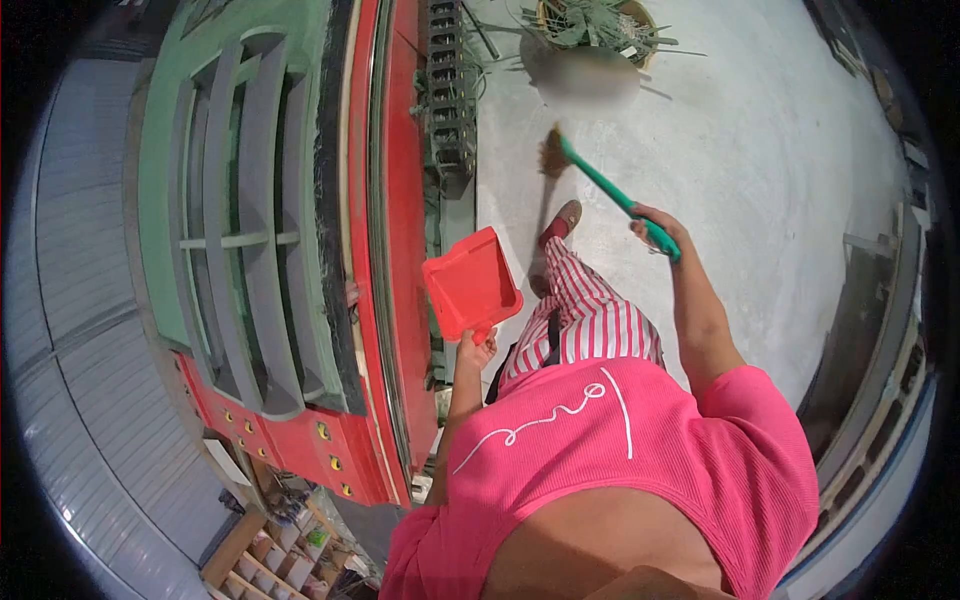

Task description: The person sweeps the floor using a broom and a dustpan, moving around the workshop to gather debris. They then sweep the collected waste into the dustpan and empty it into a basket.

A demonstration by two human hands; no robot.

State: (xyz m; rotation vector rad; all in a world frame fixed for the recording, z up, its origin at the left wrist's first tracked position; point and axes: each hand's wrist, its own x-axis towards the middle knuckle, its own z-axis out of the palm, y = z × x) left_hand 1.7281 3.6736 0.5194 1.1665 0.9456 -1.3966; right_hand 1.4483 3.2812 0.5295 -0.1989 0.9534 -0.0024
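Note:
My left hand [476,350] grips the short handle of a red dustpan [472,285], which is held out in front of my left side, close to the red machine. Its shallow tray faces up toward me, and no debris shows in it. In my right hand [662,228] is the green handle of a hand brush [610,187], fingers wrapped round its near end. The brush's brown bristles [553,155] point away from me, above the pale floor ahead of my feet.
A large red and green machine [395,230] with grey vents runs along my left. Ahead, a round basket [640,20] holds green, leafy-looking material. Black slotted parts [450,95] line the machine's base. Wooden shelves [270,560] stand at lower left. Pale concrete floor [760,180] stretches to the right.

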